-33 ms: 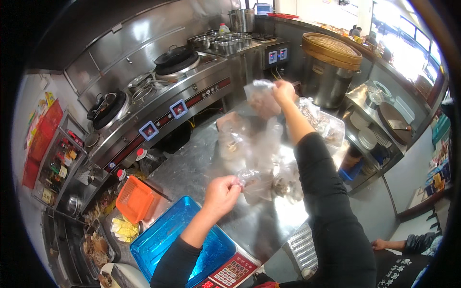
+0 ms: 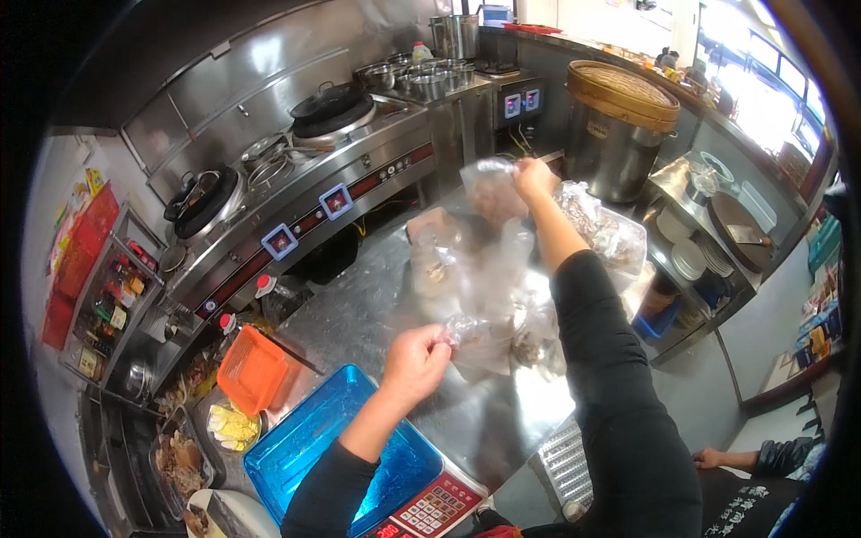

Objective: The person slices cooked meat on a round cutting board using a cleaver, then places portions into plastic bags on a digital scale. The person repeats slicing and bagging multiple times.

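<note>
Bags (image 2: 437,273) lay around the middle of the desk (image 2: 359,327), with a tub (image 2: 636,256) to their right. Nearer and leftward lay a tray (image 2: 309,421), a scale (image 2: 439,507) at its near right edge; a basket (image 2: 251,369) and, nearer, a bowl (image 2: 235,427) stood left of it. Behind the desk ran a stove (image 2: 386,169). Behind the tub, a steamer (image 2: 623,94) sat on a pot (image 2: 610,163), left of the plates (image 2: 687,257).

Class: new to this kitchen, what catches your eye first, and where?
The blue tray at lower middle likely strikes first, beside an orange basket. Beyond it, the left hand and right hand each grip clear plastic over the steel table. A bamboo steamer tops a steel pot at upper right.
</note>
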Motion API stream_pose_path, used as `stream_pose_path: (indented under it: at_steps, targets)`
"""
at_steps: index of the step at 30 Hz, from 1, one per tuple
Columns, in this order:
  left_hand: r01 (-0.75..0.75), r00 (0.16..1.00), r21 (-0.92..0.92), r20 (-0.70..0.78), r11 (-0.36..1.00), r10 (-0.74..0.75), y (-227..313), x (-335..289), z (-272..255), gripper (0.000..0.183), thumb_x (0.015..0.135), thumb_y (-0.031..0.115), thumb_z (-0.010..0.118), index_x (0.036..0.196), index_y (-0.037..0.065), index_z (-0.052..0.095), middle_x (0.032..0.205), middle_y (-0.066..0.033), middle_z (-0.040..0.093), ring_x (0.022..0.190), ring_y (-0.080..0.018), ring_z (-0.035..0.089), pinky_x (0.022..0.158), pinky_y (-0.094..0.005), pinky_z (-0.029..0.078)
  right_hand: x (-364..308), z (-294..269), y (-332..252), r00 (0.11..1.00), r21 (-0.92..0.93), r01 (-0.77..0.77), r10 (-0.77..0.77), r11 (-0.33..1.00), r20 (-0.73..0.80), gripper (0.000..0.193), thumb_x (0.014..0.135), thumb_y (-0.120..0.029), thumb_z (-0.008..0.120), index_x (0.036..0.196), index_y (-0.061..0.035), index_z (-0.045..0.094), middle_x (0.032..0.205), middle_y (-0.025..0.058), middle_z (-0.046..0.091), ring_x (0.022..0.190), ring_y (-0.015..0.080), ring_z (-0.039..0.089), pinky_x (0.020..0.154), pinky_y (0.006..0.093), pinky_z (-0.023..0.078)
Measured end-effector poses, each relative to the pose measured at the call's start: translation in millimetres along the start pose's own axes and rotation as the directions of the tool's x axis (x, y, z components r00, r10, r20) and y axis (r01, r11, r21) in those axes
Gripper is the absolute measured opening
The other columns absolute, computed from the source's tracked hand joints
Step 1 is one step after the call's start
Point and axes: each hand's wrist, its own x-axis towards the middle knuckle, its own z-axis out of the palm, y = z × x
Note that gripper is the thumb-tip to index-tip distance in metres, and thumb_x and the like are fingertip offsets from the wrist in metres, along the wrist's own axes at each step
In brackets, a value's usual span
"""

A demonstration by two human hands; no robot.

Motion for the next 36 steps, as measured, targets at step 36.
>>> stream_pose_path:
  at_steps: [36]
  targets:
    - [0.023, 0.975, -0.103, -0.218, 0.994, -0.045, 61, -132, -266, 0.064, 0.048, 0.052, 0.082, 0.068, 0.011, 0.037, 0.067, 0.0019, 0.043, 0.064, -0.0073, 0.042, 0.054, -0.0220, 0.037, -271, -183, -234, 0.475, 0.555, -0.822, -0.382, 0.127, 0.792, 0.015, 0.087, -0.012, 0.044, 0.078, -0.0025, 0.049, 0.062, 0.0007, 0.043, 0.055, 0.0139, 0.048, 0.057, 0.0287, 0.047]
